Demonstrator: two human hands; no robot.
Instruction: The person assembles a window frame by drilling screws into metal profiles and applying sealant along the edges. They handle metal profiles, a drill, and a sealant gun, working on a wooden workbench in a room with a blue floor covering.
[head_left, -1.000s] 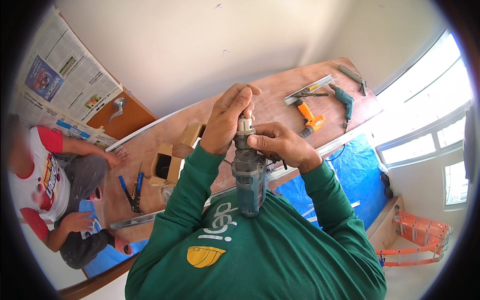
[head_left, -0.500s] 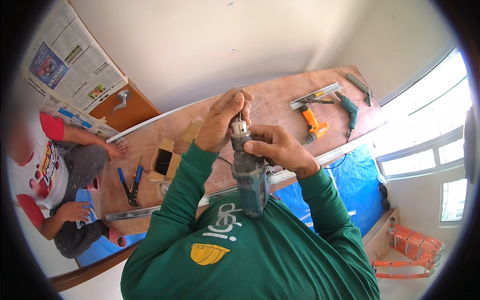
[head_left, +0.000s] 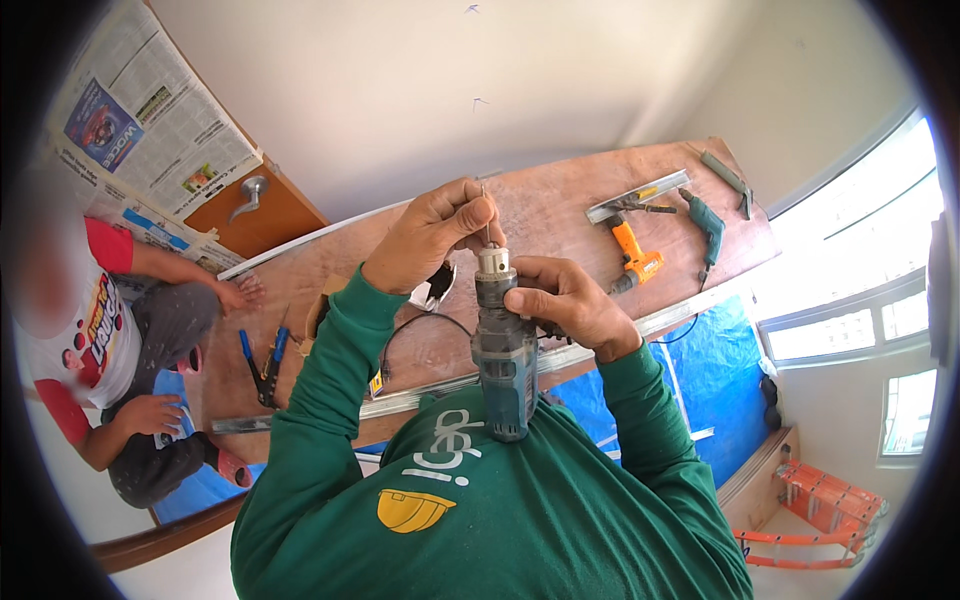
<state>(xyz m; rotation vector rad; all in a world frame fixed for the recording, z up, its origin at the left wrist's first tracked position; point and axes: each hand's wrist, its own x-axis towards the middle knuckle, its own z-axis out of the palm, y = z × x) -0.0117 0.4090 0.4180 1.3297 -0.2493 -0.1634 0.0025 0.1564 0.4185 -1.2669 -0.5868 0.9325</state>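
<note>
A teal and dark grey power drill point(head_left: 505, 365) stands upright against my chest, its silver chuck point(head_left: 494, 262) pointing up and away from me. My right hand point(head_left: 575, 305) wraps its thumb and fingers around the dark collar just below the chuck. Above it, my left hand point(head_left: 435, 235) pinches a thin drill bit point(head_left: 487, 232) between thumb and fingers. The bit's lower end meets the chuck mouth; how deep it sits is hidden.
A wooden board point(head_left: 560, 200) bears an orange drill point(head_left: 635, 255), a green drill point(head_left: 705, 225), a metal channel point(head_left: 635, 195), a caulking gun point(head_left: 728, 178) and a blue-handled tool point(head_left: 265, 370). Left, a person point(head_left: 150, 330) sits. An orange ladder point(head_left: 825, 505) lies at lower right.
My left fingers have shifted slightly up and left relative to the chuck, uncovering more of it. My left forearm now covers more of the cardboard box. My right hand keeps its hold.
</note>
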